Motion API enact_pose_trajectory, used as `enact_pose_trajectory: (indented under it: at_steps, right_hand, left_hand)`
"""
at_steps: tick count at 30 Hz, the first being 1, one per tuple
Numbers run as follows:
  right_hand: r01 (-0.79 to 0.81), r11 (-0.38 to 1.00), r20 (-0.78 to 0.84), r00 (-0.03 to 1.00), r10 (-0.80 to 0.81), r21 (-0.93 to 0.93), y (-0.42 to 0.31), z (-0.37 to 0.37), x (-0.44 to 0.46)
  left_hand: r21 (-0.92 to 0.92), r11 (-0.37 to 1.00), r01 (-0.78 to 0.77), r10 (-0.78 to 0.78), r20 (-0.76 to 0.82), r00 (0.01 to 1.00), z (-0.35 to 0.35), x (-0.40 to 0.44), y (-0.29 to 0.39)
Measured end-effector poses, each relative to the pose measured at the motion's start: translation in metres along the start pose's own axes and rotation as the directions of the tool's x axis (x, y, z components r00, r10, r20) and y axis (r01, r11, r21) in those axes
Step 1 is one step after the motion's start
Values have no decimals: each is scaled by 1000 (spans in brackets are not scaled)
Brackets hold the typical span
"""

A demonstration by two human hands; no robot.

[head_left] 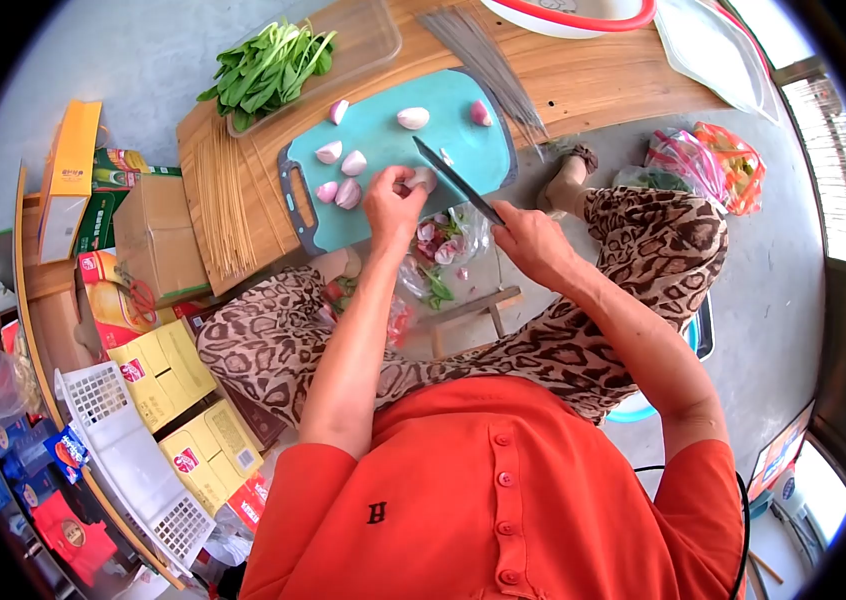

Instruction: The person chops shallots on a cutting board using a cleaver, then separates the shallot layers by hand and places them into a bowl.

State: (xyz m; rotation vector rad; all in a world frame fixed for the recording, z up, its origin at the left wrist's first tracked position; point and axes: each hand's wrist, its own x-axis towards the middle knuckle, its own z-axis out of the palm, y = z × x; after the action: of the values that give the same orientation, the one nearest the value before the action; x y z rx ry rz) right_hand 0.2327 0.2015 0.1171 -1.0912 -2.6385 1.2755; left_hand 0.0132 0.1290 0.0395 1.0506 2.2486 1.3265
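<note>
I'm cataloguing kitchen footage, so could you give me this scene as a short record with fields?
Left hand: holding an onion piece over the board
Right hand: gripping the knife by its handle, blade slanting over the board
Board: turquoise, on a wooden table, with loose onion pieces
Left of board: tan sticks
Beyond board, left: greens in a clear tray
Floor, right: plastic bags

Head-worn view, close above, facing forward and down
</note>
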Motion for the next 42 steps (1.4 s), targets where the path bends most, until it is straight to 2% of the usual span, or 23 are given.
enact_pose_trajectory:
  at_steps: [4,7,9,12,16,18,24,42]
  right_hand:
    - [37,997,11,999,-38,73,-2,-4,-4]
    - [88,994,-18,996,-87,59,-5,-5,-10]
    - [128,992,-14,992,-128,5,-6,-4,-12]
    - [143,989,28,990,-142,-34,-7,-3,-13]
    - [147,987,58,988,-143,-63,-10,-2,-14]
    - [216,973,-32,975,-219,-79,-8,2,-14]
    - [209,973,-5,978,-210,-94,-10,1,-14]
    - [185,976,20,983,-184,-117,-11,1,-11]
  left_hand:
    - [43,998,50,-49,-34,998,4,4,0]
    - [-2,998,69,-69,-60,996,-2,4,-7]
    - [91,993,76,-74,-22,997,-10,1,-11]
    - [81,990,117,-117,-10,993,-17,-3,-13]
    - [83,993,89,-88,-16,996,-18,-4,-15]
    - [103,991,80,-79,-18,997,-18,-3,-15]
    - [81,984,157,-158,-1,988,-20,-4,-11]
    - [27,990,139,-139,-17,990,-20,-3,-14]
